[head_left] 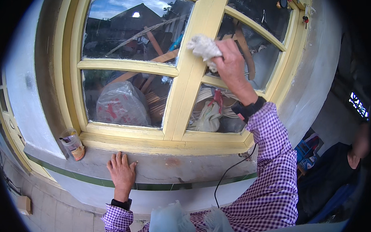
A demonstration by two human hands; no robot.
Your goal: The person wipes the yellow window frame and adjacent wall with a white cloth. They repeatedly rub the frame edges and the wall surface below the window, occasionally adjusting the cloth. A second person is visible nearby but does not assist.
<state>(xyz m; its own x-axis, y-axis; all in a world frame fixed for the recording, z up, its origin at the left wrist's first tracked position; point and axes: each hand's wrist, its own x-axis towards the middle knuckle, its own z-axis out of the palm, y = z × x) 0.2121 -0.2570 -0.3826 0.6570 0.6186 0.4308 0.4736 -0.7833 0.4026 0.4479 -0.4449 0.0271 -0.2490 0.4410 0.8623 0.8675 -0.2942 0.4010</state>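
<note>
My right hand (231,66) grips a crumpled white rag (204,48) and presses it near the middle upright of the yellow window frame (186,91). Its fingers are wrapped round the cloth, which overlaps the edge of the upper right pane. Lower down, my left hand (121,170) rests flat on the grey window sill (151,166), fingers apart and holding nothing. To its left on the sill stands a clear plastic cup (72,144) with something orange at its bottom and a dark stick-like thing in it.
Behind the glass lie a clear plastic bag (122,103), a pale bundle (208,117) and wooden pieces (166,56). A black cable (226,171) hangs beside my right arm. At the right a person in dark clothes (328,178) sits. A cardboard box (24,205) is on the tiled floor.
</note>
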